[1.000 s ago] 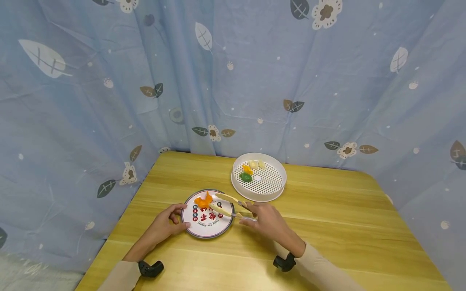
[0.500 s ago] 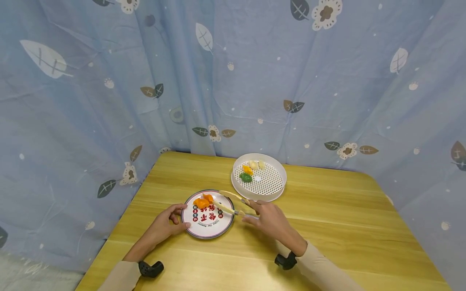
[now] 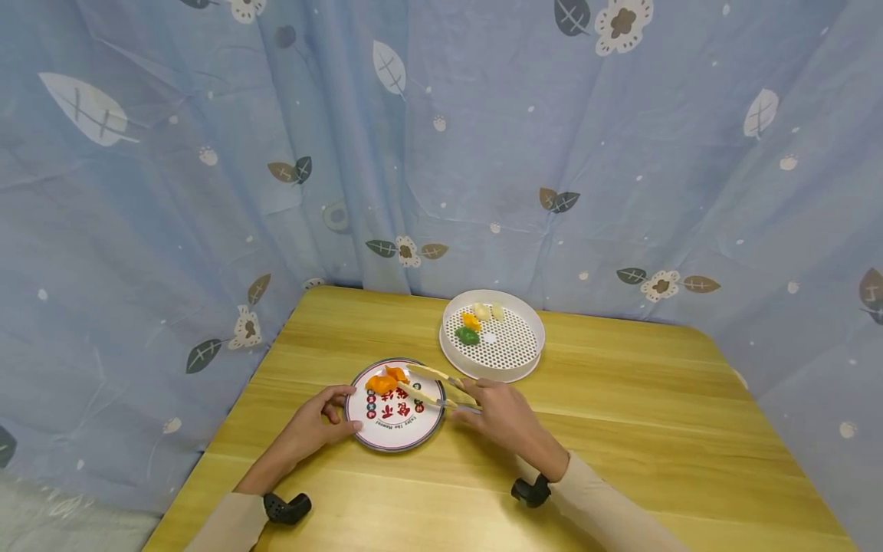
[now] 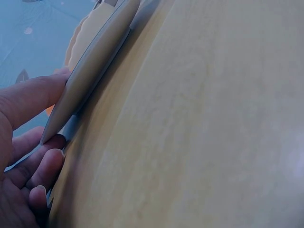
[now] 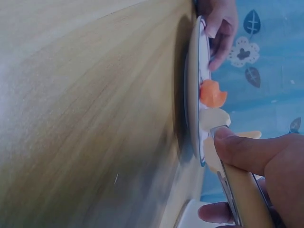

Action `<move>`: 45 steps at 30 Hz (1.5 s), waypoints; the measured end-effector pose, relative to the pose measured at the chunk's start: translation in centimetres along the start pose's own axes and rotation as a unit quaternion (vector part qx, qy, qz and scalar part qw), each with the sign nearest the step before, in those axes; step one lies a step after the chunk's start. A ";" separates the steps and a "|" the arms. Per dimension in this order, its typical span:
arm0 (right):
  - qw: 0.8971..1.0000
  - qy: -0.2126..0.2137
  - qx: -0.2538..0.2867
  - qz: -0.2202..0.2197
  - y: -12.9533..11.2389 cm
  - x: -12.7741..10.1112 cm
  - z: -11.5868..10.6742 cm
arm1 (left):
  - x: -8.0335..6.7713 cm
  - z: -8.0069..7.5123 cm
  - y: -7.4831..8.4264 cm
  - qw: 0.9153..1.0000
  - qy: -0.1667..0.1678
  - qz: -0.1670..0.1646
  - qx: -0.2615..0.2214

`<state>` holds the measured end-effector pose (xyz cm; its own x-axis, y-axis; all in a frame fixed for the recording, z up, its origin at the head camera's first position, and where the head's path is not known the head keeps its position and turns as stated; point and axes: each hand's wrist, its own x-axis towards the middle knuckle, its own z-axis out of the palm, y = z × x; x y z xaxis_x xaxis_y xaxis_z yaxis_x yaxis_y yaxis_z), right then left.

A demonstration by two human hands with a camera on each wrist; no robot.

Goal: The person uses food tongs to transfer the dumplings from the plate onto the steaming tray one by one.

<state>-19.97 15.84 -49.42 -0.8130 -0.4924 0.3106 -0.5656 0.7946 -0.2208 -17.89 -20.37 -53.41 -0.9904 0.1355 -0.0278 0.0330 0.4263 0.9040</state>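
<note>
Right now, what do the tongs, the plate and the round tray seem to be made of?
The tongs look like cream plastic or silicone tips on a metal strip, which glints by the thumb. The plate seems glazed ceramic or melamine: glossy, printed. The round tray looks like matte white plastic, perforated.

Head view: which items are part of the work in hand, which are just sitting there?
In use:
- tongs, held by right hand
- orange food pieces
- printed plate, rim held by left hand

Idle:
- white perforated tray with food pieces
- leaf-print curtain
</note>
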 end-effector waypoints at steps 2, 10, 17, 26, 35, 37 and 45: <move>1.000 0.002 -0.005 -0.004 0.0 0.1 0.2 | 0.0 0.0 0.0 1.000 -0.001 0.000 -0.002; 1.000 0.009 -0.023 -0.012 -0.5 0.6 0.7 | 0.0 -0.2 0.0 1.000 -0.006 -0.004 -0.004; 1.000 0.003 -0.010 -0.010 -1.0 1.0 0.8 | 0.1 -0.2 -0.1 1.000 -0.009 -0.007 -0.008; 1.000 0.013 0.014 -0.014 -0.5 0.7 0.9 | 0.2 -0.2 -0.3 1.000 -0.011 -0.012 -0.011; 0.999 0.040 0.030 -0.005 0.3 0.2 -0.2 | 0.0 -0.2 0.1 1.000 -0.010 -0.010 -0.015; 0.999 0.047 0.027 -0.006 0.5 0.1 -0.4 | -0.1 -0.2 0.3 1.000 -0.008 -0.012 -0.012; 0.998 0.064 0.020 0.003 1.3 -0.4 -1.8 | 0.0 -0.2 0.2 1.000 -0.007 -0.012 -0.002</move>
<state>-20.15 17.73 -48.22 -0.7938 -0.4368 0.4233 -0.5679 0.7814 -0.2586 -17.87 -20.47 -53.18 -0.9890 0.1374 -0.0553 0.0086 0.4261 0.9046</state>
